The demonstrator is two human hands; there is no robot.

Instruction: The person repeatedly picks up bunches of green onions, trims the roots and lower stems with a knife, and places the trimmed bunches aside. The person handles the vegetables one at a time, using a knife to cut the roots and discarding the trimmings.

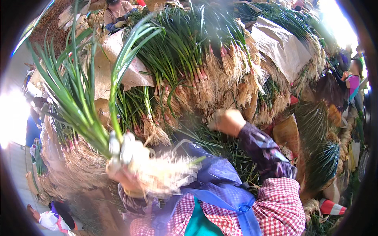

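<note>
My left hand grips a bunch of green garlic plants at their pale lower stalks. Their long leaves rise to the upper left, and the straw-coloured roots trail right across my blue apron, blurred by motion. My right hand is blurred and curled in front of the heaped plants; whether its fingers hold anything cannot be made out. Just beyond it lies a big pile of green garlic with pinkish bulbs and matted roots. Loose green leaves lie beneath my right forearm.
Woven sacks partly cover the pile. More bundles lie at the right, beside a red-and-white cone. Further rooted bundles lie at the left. A co-worker sits beyond the pile; another person is at the right.
</note>
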